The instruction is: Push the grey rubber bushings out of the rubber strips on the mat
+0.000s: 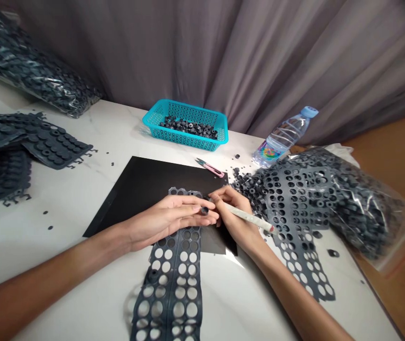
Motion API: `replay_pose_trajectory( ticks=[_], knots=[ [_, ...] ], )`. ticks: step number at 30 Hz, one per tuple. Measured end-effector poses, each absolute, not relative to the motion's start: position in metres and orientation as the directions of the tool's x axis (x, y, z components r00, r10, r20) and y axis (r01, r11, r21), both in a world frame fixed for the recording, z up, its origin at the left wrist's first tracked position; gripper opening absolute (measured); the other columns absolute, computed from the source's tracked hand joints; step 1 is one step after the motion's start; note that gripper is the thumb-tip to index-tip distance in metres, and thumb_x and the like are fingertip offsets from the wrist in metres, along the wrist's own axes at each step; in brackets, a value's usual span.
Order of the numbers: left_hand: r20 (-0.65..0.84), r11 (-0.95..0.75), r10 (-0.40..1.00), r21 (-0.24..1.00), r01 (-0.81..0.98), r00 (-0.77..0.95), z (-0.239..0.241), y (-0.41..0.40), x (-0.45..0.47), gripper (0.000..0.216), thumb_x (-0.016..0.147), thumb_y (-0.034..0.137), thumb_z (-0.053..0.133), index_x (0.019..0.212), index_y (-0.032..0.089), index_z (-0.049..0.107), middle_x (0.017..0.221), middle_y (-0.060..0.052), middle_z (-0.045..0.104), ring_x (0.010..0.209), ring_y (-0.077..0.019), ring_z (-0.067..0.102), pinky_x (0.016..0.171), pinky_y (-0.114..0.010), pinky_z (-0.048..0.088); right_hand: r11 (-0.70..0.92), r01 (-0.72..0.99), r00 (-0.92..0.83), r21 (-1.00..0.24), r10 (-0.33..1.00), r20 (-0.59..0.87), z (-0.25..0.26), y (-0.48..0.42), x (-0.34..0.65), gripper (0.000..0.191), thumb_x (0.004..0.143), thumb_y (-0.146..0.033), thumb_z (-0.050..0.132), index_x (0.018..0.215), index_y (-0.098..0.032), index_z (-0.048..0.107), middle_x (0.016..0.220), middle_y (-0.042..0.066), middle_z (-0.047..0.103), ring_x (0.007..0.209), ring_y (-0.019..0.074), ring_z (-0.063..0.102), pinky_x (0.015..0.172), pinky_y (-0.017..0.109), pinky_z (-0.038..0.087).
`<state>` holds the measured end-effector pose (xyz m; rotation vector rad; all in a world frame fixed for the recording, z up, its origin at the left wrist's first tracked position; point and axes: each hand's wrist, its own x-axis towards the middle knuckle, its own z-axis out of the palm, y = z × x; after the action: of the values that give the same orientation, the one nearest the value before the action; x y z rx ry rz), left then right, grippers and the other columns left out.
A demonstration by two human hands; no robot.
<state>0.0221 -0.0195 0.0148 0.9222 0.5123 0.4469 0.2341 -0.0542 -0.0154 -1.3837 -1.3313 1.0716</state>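
Observation:
A dark grey rubber strip (174, 289) full of round holes runs from the black mat (142, 184) toward me. My left hand (167, 218) lies flat on the strip's far end, fingers stretched out, pressing it down. A small rubber ring (204, 210) sits at its fingertips. My right hand (233, 213) is closed around a thin white stick-like tool (250, 218), its tip at the strip beside the ring.
A teal basket (188, 135) of loose rubber rings stands behind the mat, with pink snips (209, 166) near it. Punched-out strips (294, 208) and a plastic bag of parts (365, 208) lie right, by a water bottle (286, 135). Unpunched sheets (28, 142) pile left.

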Motion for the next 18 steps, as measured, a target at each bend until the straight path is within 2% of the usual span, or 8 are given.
replay_pose_trajectory(
  ticks=[4, 7, 8, 10, 11, 12, 15, 18],
  knots=[
    [-0.229, 0.541, 0.566, 0.828, -0.146, 0.792, 0.013, -0.022, 0.021, 0.030, 0.102, 0.025, 0.062, 0.127, 0.012, 0.072, 0.131, -0.015, 0.073, 0.131, -0.0259, 0.065, 0.119, -0.035, 0.044, -0.002, 0.218, 0.030, -0.976, 1.000, 0.005, -0.014, -0.054, 0.233, 0.025, 0.099, -0.044, 0.062, 0.090, -0.021, 0.060, 0.072, -0.002, 0.062, 0.053, 0.0117, 0.055, 0.046, 0.021, 0.045],
    [-0.183, 0.448, 0.655, 0.875, -0.182, 0.733, 0.011, -0.004, 0.021, 0.031, 0.101, 0.028, 0.064, 0.128, 0.013, 0.071, 0.133, -0.015, 0.072, 0.132, -0.0271, 0.064, 0.120, -0.037, 0.045, -0.004, 0.210, 0.021, -0.978, 1.000, 0.000, -0.012, -0.054, 0.231, 0.026, 0.100, -0.044, 0.060, 0.089, -0.021, 0.059, 0.069, -0.003, 0.061, 0.053, 0.0119, 0.055, 0.045, 0.021, 0.045],
    [-0.137, 0.360, 0.710, 0.914, -0.189, 0.691, 0.012, 0.010, 0.023, 0.032, 0.101, 0.029, 0.063, 0.127, 0.013, 0.070, 0.133, -0.016, 0.071, 0.131, -0.0275, 0.064, 0.119, -0.038, 0.045, -0.010, 0.200, 0.023, -0.980, 1.000, -0.005, -0.011, -0.054, 0.231, 0.026, 0.100, -0.044, 0.060, 0.089, -0.021, 0.058, 0.068, -0.003, 0.061, 0.053, 0.0119, 0.055, 0.045, 0.020, 0.045],
    [0.044, 0.047, 0.828, 0.988, -0.147, 0.559, 0.018, 0.052, 0.028, 0.029, 0.103, 0.029, 0.056, 0.123, 0.013, 0.070, 0.130, -0.016, 0.072, 0.124, -0.0271, 0.069, 0.115, -0.041, 0.050, -0.025, 0.186, 0.031, -0.982, 0.999, -0.019, -0.011, -0.054, 0.230, 0.025, 0.100, -0.044, 0.060, 0.090, -0.021, 0.057, 0.069, -0.002, 0.062, 0.053, 0.0119, 0.056, 0.044, 0.020, 0.045],
    [0.184, -0.185, 0.872, 0.982, -0.043, 0.454, 0.024, 0.078, 0.033, 0.030, 0.104, 0.025, 0.049, 0.121, 0.012, 0.069, 0.128, -0.016, 0.073, 0.120, -0.0260, 0.071, 0.112, -0.042, 0.052, -0.028, 0.191, 0.037, -0.981, 0.999, -0.021, -0.011, -0.054, 0.230, 0.025, 0.100, -0.043, 0.060, 0.089, -0.021, 0.057, 0.069, -0.002, 0.063, 0.054, 0.0118, 0.056, 0.044, 0.020, 0.044],
    [0.334, -0.402, 0.869, 0.907, 0.127, 0.365, 0.031, 0.104, 0.037, 0.032, 0.104, 0.022, 0.042, 0.119, 0.012, 0.069, 0.124, -0.016, 0.073, 0.114, -0.0246, 0.073, 0.108, -0.043, 0.055, -0.028, 0.200, 0.040, -0.979, 0.999, -0.021, -0.011, -0.054, 0.230, 0.024, 0.101, -0.043, 0.059, 0.089, -0.021, 0.057, 0.069, -0.002, 0.063, 0.054, 0.0118, 0.056, 0.044, 0.019, 0.044],
    [0.465, -0.553, 0.823, 0.785, 0.279, 0.326, 0.053, 0.170, 0.048, 0.031, 0.098, 0.014, 0.045, 0.117, 0.016, 0.069, 0.134, -0.011, 0.069, 0.131, -0.0263, 0.061, 0.118, -0.050, 0.042, -0.021, 0.228, 0.032, -0.974, 0.999, -0.014, -0.012, -0.054, 0.230, 0.023, 0.101, -0.042, 0.058, 0.091, -0.021, 0.058, 0.070, -0.002, 0.063, 0.055, 0.0121, 0.056, 0.045, 0.019, 0.044],
    [0.485, -0.616, 0.783, 0.696, 0.370, 0.390, 0.058, 0.186, 0.050, 0.029, 0.093, 0.011, 0.051, 0.110, 0.019, 0.072, 0.144, -0.008, 0.063, 0.144, -0.0285, 0.046, 0.126, -0.055, 0.024, -0.020, 0.234, 0.026, -0.972, 1.000, -0.014, -0.013, -0.053, 0.231, 0.023, 0.101, -0.042, 0.057, 0.092, -0.021, 0.058, 0.070, -0.002, 0.062, 0.056, 0.0126, 0.057, 0.045, 0.020, 0.045]
  ],
)
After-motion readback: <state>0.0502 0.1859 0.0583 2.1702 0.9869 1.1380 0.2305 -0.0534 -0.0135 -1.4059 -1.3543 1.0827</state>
